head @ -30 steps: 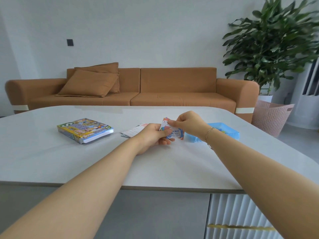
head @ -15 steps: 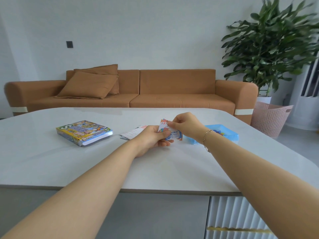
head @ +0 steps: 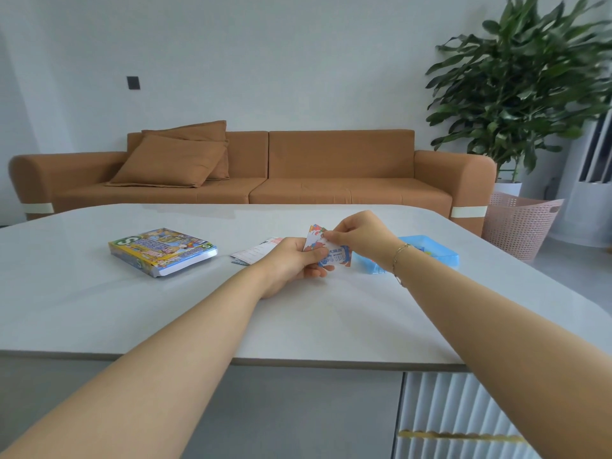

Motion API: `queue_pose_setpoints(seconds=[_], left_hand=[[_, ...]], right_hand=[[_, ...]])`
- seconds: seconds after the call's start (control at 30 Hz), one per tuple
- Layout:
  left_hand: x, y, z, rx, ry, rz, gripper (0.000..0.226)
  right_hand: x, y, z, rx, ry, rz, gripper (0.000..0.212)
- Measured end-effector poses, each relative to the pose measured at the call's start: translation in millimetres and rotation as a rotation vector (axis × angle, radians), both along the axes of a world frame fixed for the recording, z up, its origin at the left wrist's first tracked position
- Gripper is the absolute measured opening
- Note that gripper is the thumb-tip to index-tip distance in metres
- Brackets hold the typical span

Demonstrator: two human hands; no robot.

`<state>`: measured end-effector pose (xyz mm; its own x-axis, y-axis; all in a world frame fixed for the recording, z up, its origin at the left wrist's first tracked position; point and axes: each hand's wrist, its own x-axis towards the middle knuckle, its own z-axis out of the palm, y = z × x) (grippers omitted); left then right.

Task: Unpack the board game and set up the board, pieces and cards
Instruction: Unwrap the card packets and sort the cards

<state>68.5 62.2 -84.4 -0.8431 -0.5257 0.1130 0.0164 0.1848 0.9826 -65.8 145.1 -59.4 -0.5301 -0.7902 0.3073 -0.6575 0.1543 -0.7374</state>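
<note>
At centre left of the frame the box [head: 163, 251] lies on the surface [head: 99, 309], unmoved. The left hand [head: 291, 263] still grips the cards [head: 328, 250]; the right hand [head: 359, 235] pinches their top corner, barely shifted. Dealing has not begun.

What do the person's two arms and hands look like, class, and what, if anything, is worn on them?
Both forearms are bare, with no sleeves in view. The left hand wears no ring, watch or glove that can be seen. The right hand is also ungloved; a thin gold-coloured chain bracelet hangs loosely round its wrist.
</note>
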Motion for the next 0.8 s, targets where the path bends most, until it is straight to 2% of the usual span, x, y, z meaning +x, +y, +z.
queue_pose_setpoints(seconds=[0.13, 0.23, 0.33, 0.6, 0.73, 0.8], left_hand=[[-0.1, -0.1, -0.1, -0.004, 0.001, -0.009, 0.008], [0.4, 0.9, 0.6, -0.006, 0.001, -0.005, 0.009], [0.9, 0.8, 0.2, -0.017, -0.008, -0.008, 0.01], [0.5, -0.2, -0.3, -0.016, -0.009, -0.009, 0.008], [1.1, 1.2, 0.7, -0.031, -0.019, -0.015, 0.013], [1.0, 1.2, 0.6, -0.035, -0.022, -0.018, 0.014]], right_hand=[[-0.9, 4.3, 1.9, 0.013, -0.062, 0.047, 0.017], [1.0, 4.2, 5.2, 0.036, -0.137, 0.033, 0.029], [3.2, -0.8, 2.3, 0.043, -0.059, -0.017, 0.04], [3.2, 5.2, 3.7, 0.048, -0.105, 0.057, 0.02], [4.9, 6.7, 4.7, 0.047, -0.098, -0.004, 0.044], [4.1, 5.8, 3.0, 0.041, -0.059, -0.008, 0.044]])
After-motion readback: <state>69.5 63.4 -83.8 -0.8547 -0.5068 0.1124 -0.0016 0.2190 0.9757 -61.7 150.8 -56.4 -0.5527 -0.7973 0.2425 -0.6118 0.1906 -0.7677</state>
